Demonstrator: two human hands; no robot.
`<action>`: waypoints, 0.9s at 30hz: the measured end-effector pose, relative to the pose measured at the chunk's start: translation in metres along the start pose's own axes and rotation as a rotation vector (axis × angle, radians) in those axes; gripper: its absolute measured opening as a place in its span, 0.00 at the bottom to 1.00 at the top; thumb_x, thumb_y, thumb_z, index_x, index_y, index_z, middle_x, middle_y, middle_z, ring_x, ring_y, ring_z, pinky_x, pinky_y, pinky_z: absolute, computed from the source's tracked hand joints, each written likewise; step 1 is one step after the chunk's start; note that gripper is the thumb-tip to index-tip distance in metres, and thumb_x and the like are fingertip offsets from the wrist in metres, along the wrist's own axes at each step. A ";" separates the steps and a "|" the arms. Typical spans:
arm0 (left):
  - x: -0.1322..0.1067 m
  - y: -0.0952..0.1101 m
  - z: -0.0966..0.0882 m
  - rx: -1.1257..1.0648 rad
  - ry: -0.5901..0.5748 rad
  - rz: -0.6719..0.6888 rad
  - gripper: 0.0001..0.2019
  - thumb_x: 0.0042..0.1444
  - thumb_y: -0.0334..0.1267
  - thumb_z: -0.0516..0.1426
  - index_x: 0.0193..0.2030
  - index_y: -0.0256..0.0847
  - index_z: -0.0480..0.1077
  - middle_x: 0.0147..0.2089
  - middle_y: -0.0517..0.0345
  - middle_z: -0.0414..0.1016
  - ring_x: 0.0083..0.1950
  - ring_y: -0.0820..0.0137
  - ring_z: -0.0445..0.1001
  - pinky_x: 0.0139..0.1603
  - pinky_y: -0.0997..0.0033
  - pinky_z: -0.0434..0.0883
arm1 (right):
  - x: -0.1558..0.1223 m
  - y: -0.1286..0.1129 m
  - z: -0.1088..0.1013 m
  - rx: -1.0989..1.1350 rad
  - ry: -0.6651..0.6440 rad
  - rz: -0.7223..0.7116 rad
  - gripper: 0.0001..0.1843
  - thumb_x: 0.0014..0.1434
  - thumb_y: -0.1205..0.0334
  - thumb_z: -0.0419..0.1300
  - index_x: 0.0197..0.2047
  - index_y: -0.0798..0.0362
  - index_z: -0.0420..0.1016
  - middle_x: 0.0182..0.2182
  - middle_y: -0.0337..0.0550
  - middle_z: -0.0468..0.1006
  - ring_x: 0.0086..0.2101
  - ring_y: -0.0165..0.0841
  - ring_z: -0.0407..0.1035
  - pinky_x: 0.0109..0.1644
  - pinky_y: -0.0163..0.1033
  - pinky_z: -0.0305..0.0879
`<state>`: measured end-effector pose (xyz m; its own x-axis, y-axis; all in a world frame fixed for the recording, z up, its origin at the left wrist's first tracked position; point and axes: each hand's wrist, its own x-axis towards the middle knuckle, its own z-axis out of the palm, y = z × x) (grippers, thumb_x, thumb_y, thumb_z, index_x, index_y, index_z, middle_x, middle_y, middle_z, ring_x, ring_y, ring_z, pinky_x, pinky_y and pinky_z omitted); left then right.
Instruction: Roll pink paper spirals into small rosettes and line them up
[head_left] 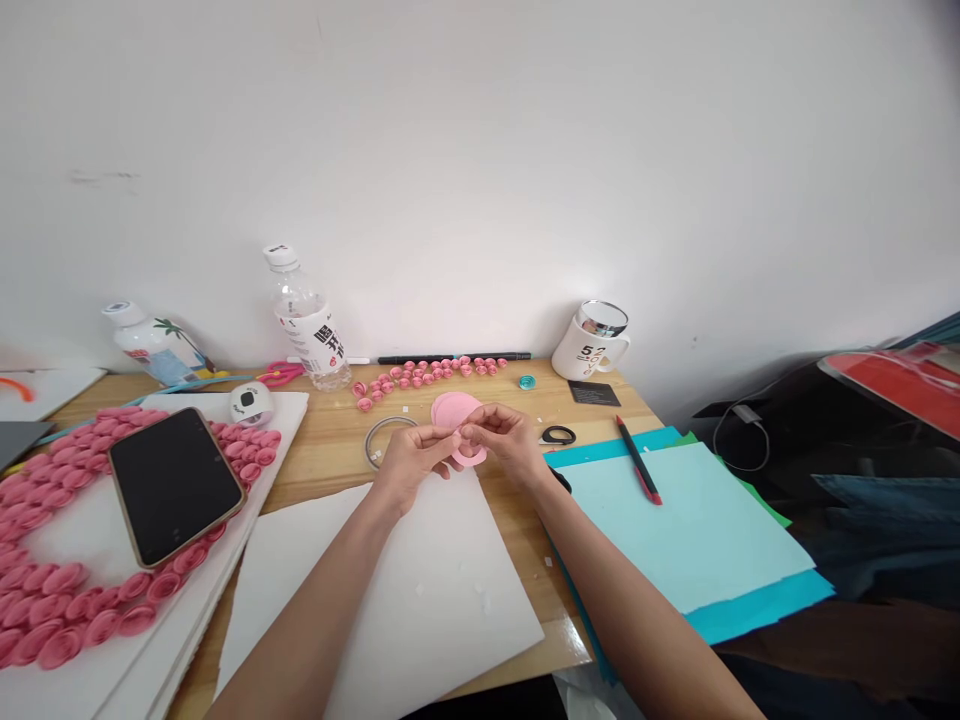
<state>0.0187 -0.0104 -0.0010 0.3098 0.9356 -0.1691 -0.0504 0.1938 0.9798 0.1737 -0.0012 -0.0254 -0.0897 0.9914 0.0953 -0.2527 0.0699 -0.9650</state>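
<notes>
My left hand and my right hand meet over the middle of the wooden desk. Both pinch a pink paper spiral between their fingertips. The spiral's round disc shows just behind the fingers and a pink strip hangs below them. A row of small pink paper roses lies behind the hands near the wall. A wire ring rests left of my left hand.
A white board at left carries a ring of pink roses and a dark phone. White sheet lies under my arms. Blue paper with a red pen is right. Scissors, mug, two bottles stand behind.
</notes>
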 end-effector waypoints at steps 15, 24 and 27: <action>0.000 0.003 0.000 -0.002 0.069 -0.002 0.15 0.42 0.44 0.62 0.32 0.34 0.75 0.30 0.50 0.76 0.25 0.73 0.68 0.24 0.74 0.64 | 0.000 -0.001 0.000 -0.114 -0.016 -0.003 0.13 0.46 0.54 0.63 0.34 0.51 0.77 0.26 0.40 0.78 0.26 0.30 0.70 0.31 0.37 0.67; -0.001 0.004 0.002 0.030 0.068 0.003 0.16 0.39 0.42 0.63 0.35 0.35 0.75 0.27 0.52 0.76 0.24 0.73 0.68 0.23 0.74 0.63 | 0.001 0.002 0.001 -0.031 -0.021 0.013 0.12 0.40 0.58 0.68 0.27 0.54 0.73 0.23 0.40 0.77 0.24 0.29 0.69 0.29 0.36 0.67; -0.001 0.003 0.002 0.024 0.054 0.002 0.15 0.40 0.41 0.63 0.34 0.34 0.75 0.29 0.51 0.76 0.25 0.72 0.69 0.23 0.74 0.64 | 0.001 0.003 0.001 -0.030 -0.003 0.010 0.13 0.39 0.57 0.68 0.27 0.54 0.73 0.23 0.41 0.76 0.22 0.29 0.68 0.27 0.35 0.67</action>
<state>0.0202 -0.0112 0.0023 0.2578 0.9508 -0.1717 -0.0282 0.1851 0.9823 0.1718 -0.0006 -0.0276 -0.0954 0.9917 0.0860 -0.2225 0.0630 -0.9729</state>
